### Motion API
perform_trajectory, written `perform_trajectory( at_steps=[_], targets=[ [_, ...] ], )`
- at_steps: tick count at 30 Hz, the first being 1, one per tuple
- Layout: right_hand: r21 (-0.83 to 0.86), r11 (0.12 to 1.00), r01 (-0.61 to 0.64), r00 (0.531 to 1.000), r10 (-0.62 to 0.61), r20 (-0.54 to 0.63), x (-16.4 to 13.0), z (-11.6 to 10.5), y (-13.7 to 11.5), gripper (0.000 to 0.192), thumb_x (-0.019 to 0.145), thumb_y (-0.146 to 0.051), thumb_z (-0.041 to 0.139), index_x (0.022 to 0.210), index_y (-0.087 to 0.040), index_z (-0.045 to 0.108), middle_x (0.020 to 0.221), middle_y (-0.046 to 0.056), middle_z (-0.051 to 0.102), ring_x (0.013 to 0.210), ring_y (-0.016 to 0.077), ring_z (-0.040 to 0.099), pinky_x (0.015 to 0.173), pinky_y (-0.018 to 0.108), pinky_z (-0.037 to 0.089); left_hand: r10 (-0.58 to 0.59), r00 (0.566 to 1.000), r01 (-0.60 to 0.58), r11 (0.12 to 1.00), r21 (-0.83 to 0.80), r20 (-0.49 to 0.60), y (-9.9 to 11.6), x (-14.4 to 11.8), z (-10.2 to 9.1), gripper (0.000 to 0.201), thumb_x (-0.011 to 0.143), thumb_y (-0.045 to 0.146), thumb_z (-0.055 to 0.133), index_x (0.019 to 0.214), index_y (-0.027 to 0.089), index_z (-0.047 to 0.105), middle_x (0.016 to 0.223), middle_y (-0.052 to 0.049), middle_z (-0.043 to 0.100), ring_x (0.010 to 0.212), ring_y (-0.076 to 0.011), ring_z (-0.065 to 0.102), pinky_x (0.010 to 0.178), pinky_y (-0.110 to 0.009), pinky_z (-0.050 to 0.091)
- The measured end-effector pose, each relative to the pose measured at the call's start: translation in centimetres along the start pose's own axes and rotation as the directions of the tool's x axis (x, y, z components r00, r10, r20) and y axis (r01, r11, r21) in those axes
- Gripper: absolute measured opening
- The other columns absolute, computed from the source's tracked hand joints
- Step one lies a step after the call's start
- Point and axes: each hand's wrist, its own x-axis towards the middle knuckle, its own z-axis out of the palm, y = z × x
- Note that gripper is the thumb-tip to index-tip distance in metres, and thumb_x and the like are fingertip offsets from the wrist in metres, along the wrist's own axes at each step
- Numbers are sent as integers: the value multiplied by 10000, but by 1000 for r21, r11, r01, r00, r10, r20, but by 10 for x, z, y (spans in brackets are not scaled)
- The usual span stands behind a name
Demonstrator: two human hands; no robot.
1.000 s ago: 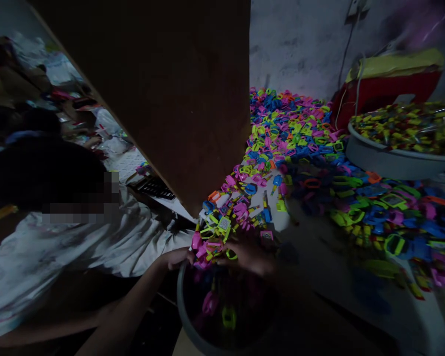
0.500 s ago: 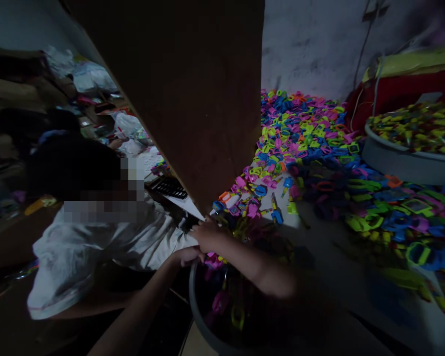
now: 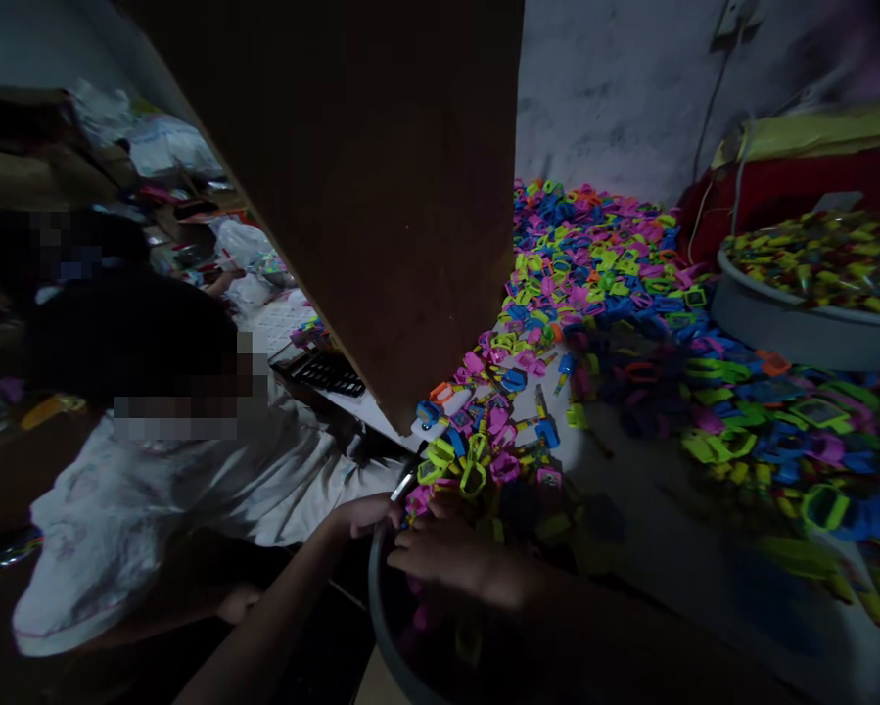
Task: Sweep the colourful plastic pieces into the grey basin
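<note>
My left hand (image 3: 366, 511) steadied the grey basin (image 3: 381, 627) by its rim while my right hand (image 3: 440, 558), fingers loosely curled, raked bright plastic pieces (image 3: 484, 460) inward.

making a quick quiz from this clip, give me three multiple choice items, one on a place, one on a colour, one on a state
1. Where is the right hand?
A. over the dark basin at bottom centre
B. on the grey tub at right
C. on the wall

2. What colour is the low stool behind the grey tub?
A. white
B. red
C. black

3. How do the plastic pieces lie on the floor?
A. stacked in neat rows
B. sealed in bags
C. loose in a spread heap

Answers: 1 A, the hand lies across the basin's rim beside the left hand. 2 B, its side shows red under a yellow top. 3 C, mixed colours lie scattered without order.
</note>
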Motion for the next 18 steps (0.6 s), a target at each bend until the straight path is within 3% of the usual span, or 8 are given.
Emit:
perform_trajectory(
  at_steps=[2, 3, 4, 6, 7, 9, 12, 18],
  targets=[
    [168, 986, 23, 992, -1, -128, -9, -18, 19, 433, 837, -227, 580, 1264, -298, 548, 1250, -6, 624, 1097, 164, 576, 927, 293, 442, 9, 1000, -9, 999, -30, -4, 3, -2, 1, 125, 740, 250, 667, 689, 141, 630, 602, 8, 631, 530, -138, 575, 543, -258, 464],
    [212, 976, -48, 978, 89, -186, -12, -29, 35, 467, 841, -226, 572, 1296, -318, 518, 1277, -16, 606, 1112, 155, 563, 934, 276, 430, 16, 1000, -16, 999, -45, -9, 5, -3, 2, 81, 679, 211, 671, 651, 148, 629, 572, 5, 629, 506, -150, 568, 515, -259, 444],
    [229, 954, -196, 938, 250, -241, -14, -40, 54, 439, 849, -238, 567, 1284, -292, 534, 1273, 7, 606, 1129, 170, 550, 960, 291, 411, 21, 1000, -22, 998, -56, -15, 6, -4, 2, 52, 628, 182, 665, 616, 152, 625, 543, 4, 622, 481, -156, 555, 488, -259, 422],
    [206, 848, -488, 809, 528, -257, -16, -58, 94, 402, 896, -352, 534, 1289, -268, 542, 1342, 60, 551, 1216, 231, 484, 1032, 379, 345, 29, 999, -31, 997, -72, -23, 8, -5, 3, 39, 568, 150, 643, 555, 154, 607, 488, 1, 595, 434, -154, 521, 448, -257, 379],
    [189, 780, -596, 745, 626, -230, -17, -62, 112, 430, 900, -430, 524, 1298, -267, 537, 1368, 79, 526, 1249, 263, 451, 1041, 419, 325, 33, 999, -35, 996, -76, -25, 9, -5, 4, 47, 552, 142, 633, 527, 154, 595, 465, -2, 580, 417, -152, 506, 435, -256, 363],
    [141, 697, -703, 679, 717, -155, -20, -62, 136, 512, 861, -554, 542, 1282, -263, 554, 1396, 100, 493, 1283, 309, 405, 1043, 456, 305, 42, 999, -44, 996, -83, -26, 9, -5, 4, 70, 539, 137, 625, 492, 154, 576, 439, -5, 563, 397, -147, 488, 420, -253, 350],
    [111, 688, -717, 679, 726, -110, -26, -48, 142, 580, 802, -622, 583, 1254, -260, 579, 1354, 111, 523, 1273, 318, 407, 1044, 450, 294, 43, 999, -44, 995, -92, -11, 7, -4, 2, 96, 530, 143, 633, 474, 160, 557, 425, -5, 557, 381, -150, 482, 407, -254, 358],
    [123, 695, -708, 682, 719, -132, -37, -32, 117, 528, 832, -588, 545, 1219, -233, 598, 1260, 137, 556, 1208, 300, 454, 1019, 425, 315, 47, 998, -41, 989, -145, 40, -1, -4, -2, 29, 508, 161, 614, 530, 160, 594, 486, -31, 627, 413, -188, 535, 408, -275, 417]
  ],
)
